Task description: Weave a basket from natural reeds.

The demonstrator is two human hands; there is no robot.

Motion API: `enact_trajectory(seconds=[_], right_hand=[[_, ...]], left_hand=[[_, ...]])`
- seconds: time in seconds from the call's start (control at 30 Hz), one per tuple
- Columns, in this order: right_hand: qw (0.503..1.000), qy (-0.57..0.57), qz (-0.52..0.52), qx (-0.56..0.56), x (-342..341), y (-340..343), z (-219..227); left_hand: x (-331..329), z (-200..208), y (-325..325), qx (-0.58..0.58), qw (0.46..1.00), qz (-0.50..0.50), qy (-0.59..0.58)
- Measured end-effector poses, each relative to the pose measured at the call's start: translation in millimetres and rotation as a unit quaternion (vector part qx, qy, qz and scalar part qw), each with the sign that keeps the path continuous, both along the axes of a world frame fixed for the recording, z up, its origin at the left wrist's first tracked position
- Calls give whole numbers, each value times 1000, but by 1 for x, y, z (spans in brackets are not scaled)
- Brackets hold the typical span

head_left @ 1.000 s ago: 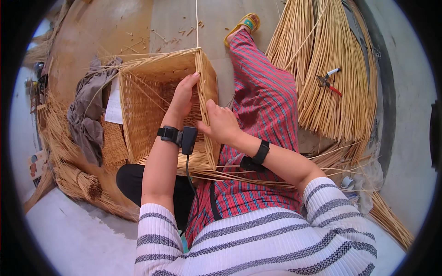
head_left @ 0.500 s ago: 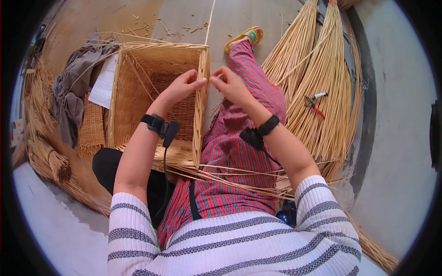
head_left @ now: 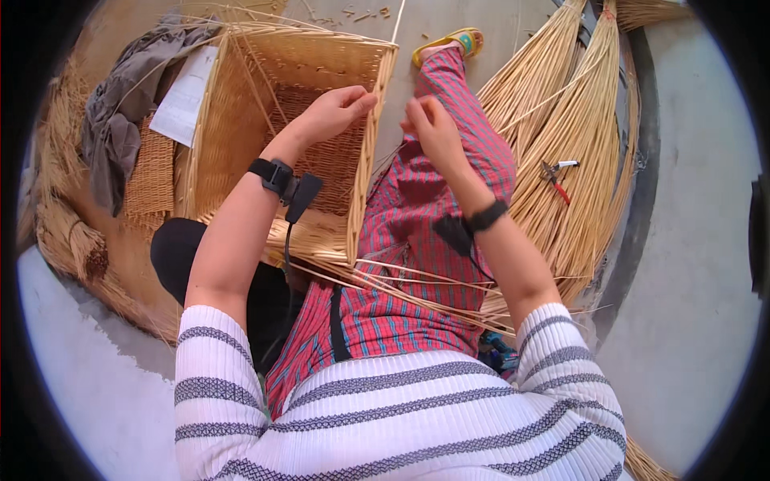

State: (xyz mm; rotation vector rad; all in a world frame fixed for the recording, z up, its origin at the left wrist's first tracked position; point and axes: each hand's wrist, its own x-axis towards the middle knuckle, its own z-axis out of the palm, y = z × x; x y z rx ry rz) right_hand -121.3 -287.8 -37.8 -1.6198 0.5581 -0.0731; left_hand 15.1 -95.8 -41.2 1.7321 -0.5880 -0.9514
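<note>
A rectangular wicker basket (head_left: pixel 366 172) stands open side up in front of me, with a woven rim. My left hand (head_left: pixel 341 111) is closed at its right-hand rim, fingertips pinching there. My right hand (head_left: pixel 433 132) is held apart from the rim, a little to its right, above my striped trousers. Its fingers are curled together; whatever may be between them is too small to make out. Long pale wicker rods (head_left: pixel 425 298) stick out from the basket's near corner across my lap. One thin rod (head_left: pixel 398 22) rises from the far right corner.
Big bundles of wicker rods (head_left: pixel 589 120) lie to the right, with red-and-white-handled pruning shears (head_left: pixel 555 180) on top. At left are a grey cloth (head_left: pixel 116 128), a white paper sheet (head_left: pixel 184 96), a woven panel (head_left: pixel 150 172) and another bundle (head_left: pixel 80 244). Cut scraps (head_left: pixel 361 14) litter the far floor.
My right hand has drawn away from the rim toward the right. The left hand has stayed close to the rim. The view has shifted, so the basket appears higher in the picture.
</note>
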Motion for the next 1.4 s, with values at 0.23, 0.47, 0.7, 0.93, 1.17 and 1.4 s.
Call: enact_trajectory(seconds=[0.23, 0.47, 0.7, 0.93, 1.17, 1.4], right_hand=[[927, 12, 169, -334, -98, 103, 24], [914, -26, 226, -336, -90, 98, 10], [977, -45, 108, -179, -89, 15, 57], [912, -272, 24, -307, -101, 46, 101], [815, -229, 198, -494, -136, 10, 112], [969, -188, 70, -145, -146, -13, 108]], left_hand=[[-33, 38, -4, 234, 885, -111, -386], [-38, 43, -9, 253, 878, -114, -389], [-115, 87, 31, 224, 758, -25, -612], [-172, 85, 22, 129, 779, -120, -602], [-194, 95, 28, 50, 755, -213, -619], [-206, 131, 31, -51, 813, -329, -477]])
